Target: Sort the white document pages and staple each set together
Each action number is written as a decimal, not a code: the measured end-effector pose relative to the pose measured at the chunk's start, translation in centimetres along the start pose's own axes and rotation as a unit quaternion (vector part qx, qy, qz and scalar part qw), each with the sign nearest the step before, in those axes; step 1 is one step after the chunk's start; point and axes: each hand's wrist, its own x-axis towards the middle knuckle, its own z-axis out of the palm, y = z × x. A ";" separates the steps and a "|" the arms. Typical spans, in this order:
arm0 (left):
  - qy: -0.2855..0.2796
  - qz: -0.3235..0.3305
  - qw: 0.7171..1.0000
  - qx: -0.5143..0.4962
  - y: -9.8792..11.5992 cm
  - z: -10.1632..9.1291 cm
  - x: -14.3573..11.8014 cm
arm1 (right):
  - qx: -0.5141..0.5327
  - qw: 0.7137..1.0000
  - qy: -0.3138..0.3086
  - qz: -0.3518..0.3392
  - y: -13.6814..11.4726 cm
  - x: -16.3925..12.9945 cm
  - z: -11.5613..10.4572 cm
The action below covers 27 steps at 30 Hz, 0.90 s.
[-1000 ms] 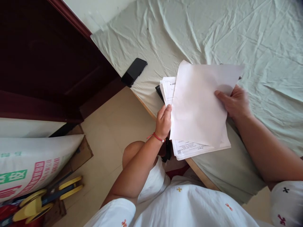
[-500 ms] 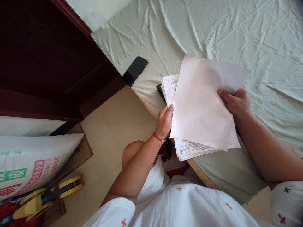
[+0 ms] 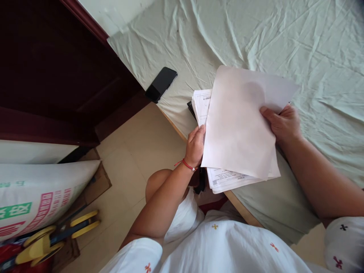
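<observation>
My right hand [image 3: 284, 122] grips a blank sheet of paper [image 3: 237, 121] by its right side, thumb on top. That sheet lies slanted over a stack of printed papers [image 3: 227, 179], whose printed edges show at the upper left and along the bottom. My left hand [image 3: 195, 145], with a red string bracelet at the wrist, is closed on the left edge of the stack. Some of its fingers are hidden under the papers. A black object [image 3: 191, 109] peeks out beneath the stack's upper left corner; its kind is hidden.
A black phone [image 3: 161, 84] lies near the edge of the surface covered in pale green cloth [image 3: 278, 34]. Dark red wooden furniture [image 3: 57, 68] stands at the left. On the tiled floor are a printed white sack [image 3: 42, 193], cardboard [image 3: 98, 178] and a yellow-and-black object [image 3: 65, 235].
The blank sheet and the stack have shifted slightly left, with both hands. A little less of the stack shows at the lower right.
</observation>
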 end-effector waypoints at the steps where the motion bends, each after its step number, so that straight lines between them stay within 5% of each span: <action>1: 0.006 -0.002 1.000 -0.010 -0.1 -0.1 0.1 | 0.003 1.000 0.002 -0.010 0.1 0.1 0.0; 7: 0.066 -0.034 0.996 -0.052 -1.1 -0.7 0.3 | 0.022 0.996 0.038 -0.074 0.3 0.5 -0.2; 18: 0.029 -0.024 0.999 -0.035 -0.7 -0.2 0.0 | -0.005 0.987 0.012 -0.163 -0.1 0.4 -0.7; 27: 0.009 -0.013 1.000 -0.026 -1.1 -0.2 0.0 | -0.093 0.988 -0.038 -0.120 0.3 -0.5 -0.7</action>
